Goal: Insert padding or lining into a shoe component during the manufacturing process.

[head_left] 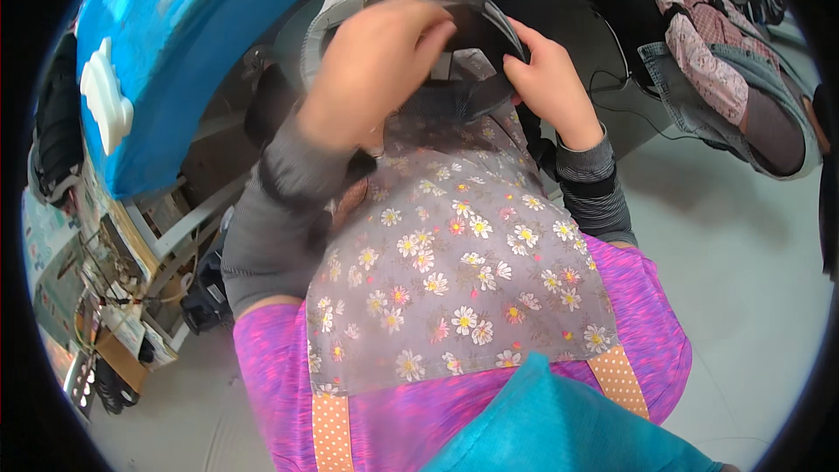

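**Two hands on a grey curved band**

At far left we see a blue machine housing point(175, 61) with a white fitting point(105, 100). Our left hand point(371, 70) curls its fingers over the top edge of a grey curved band point(489, 17), pinching it. Below lies our flowered apron point(454, 271). Our right hand point(551, 79) grips the band's right side, fingers closed. At far right another person's patterned sleeve point(708, 61) shows.

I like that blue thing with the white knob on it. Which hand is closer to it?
Left. The left hand grips the grey curved strap just right of the blue machine part. The right hand holds the strap's far end, farther away.
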